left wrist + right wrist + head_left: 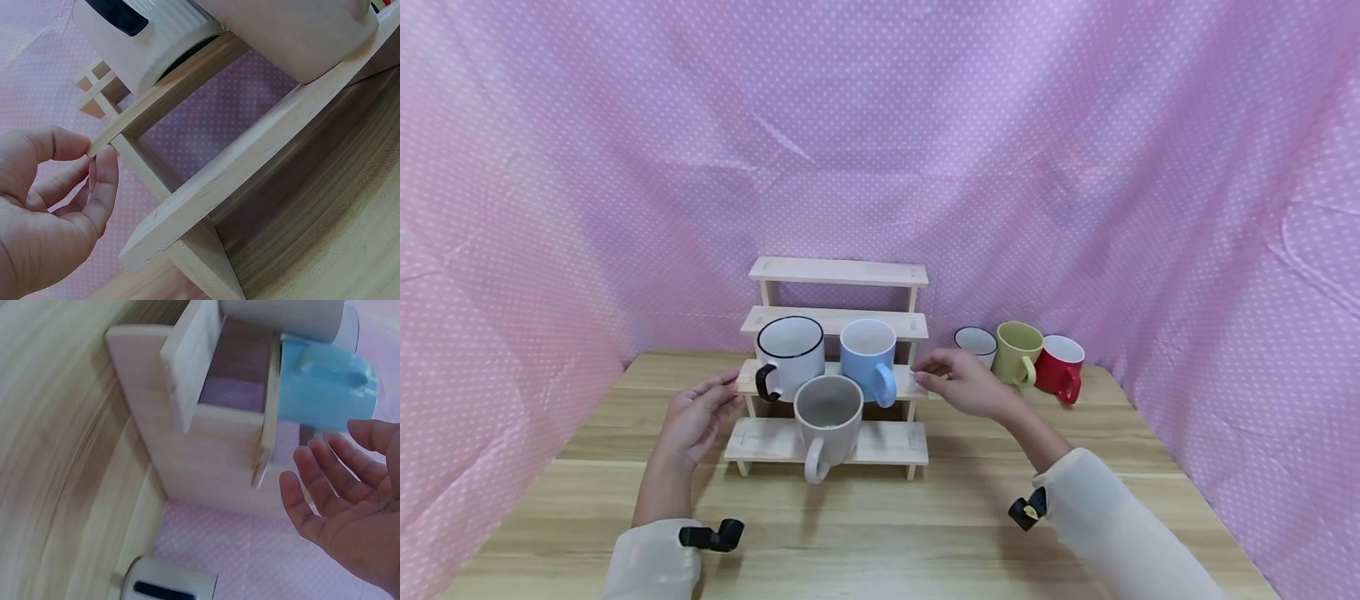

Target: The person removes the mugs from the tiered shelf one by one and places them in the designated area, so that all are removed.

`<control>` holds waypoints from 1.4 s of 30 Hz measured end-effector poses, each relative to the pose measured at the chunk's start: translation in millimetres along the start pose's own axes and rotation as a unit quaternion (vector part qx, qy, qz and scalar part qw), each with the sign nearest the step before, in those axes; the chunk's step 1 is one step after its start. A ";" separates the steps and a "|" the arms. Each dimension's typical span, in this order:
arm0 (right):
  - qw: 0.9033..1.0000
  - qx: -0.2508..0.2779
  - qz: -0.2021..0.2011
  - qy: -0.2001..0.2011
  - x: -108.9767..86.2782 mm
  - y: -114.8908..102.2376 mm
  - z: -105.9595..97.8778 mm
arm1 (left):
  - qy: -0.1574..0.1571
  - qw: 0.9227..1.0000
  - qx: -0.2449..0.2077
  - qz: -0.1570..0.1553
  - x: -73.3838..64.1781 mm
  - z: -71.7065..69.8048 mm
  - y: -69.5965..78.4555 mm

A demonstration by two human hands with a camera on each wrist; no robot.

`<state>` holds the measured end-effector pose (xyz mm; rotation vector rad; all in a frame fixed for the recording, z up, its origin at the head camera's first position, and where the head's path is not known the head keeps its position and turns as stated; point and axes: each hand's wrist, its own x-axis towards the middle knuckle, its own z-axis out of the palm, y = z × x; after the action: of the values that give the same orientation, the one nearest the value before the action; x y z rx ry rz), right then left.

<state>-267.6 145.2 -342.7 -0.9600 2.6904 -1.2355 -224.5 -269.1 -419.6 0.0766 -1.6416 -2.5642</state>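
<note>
A light wooden four-step rack [891,442] stands on the table. My left hand [696,421] pinches the left end of its second board from the bottom, thumb above and fingers below in the left wrist view. That board carries a white mug [801,379] with black rim and handle on the left, and a light blue mug [857,371] on the right. On the lowest board sits a beige mug [827,429], handle toward me. My right hand [966,383] is beside the second board's right end; the right wrist view shows its fingers spread and loosely bent, holding nothing, near the blue mug.
Right of the rack on the wooden table [1000,517] stand a white mug [976,342] with a dark rim, a yellow-green mug [1017,350] and a red mug [1058,367]. A pink dotted cloth [850,125] hangs behind and at both sides.
</note>
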 end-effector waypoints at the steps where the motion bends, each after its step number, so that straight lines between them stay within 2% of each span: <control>1: 1.000 0.002 -0.006 -0.004 1.0 -1.6 2.1 | -0.001 1.000 0.001 0.000 -0.6 -0.1 0.4; 8: 0.998 0.041 -0.030 -0.022 5.1 -9.4 15.2 | -0.003 1.000 0.004 0.000 -3.6 -0.7 1.5; 19: 0.985 0.167 0.017 -0.049 6.6 -15.2 25.1 | -0.002 1.000 0.001 -0.002 -3.1 -0.8 1.4; 28: 0.967 0.244 0.053 -0.058 5.7 -16.9 22.2 | -0.001 1.000 -0.006 -0.006 -2.2 -0.9 0.9; 33: 0.954 0.288 0.054 -0.061 5.5 -16.6 25.0 | -0.001 1.000 -0.008 -0.005 -0.9 -0.2 0.5; 40: 0.946 0.311 0.051 -0.072 7.7 -16.5 29.0 | -0.003 1.000 -0.003 0.002 -0.1 -0.3 -1.1; 42: 0.939 0.329 0.056 -0.081 8.6 -15.9 30.1 | -0.003 1.000 -0.002 0.002 0.3 -0.7 -1.6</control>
<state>-258.2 112.3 -350.4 -0.7475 1.9412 -1.7591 -224.8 -269.1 -421.3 0.0660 -1.6367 -2.5671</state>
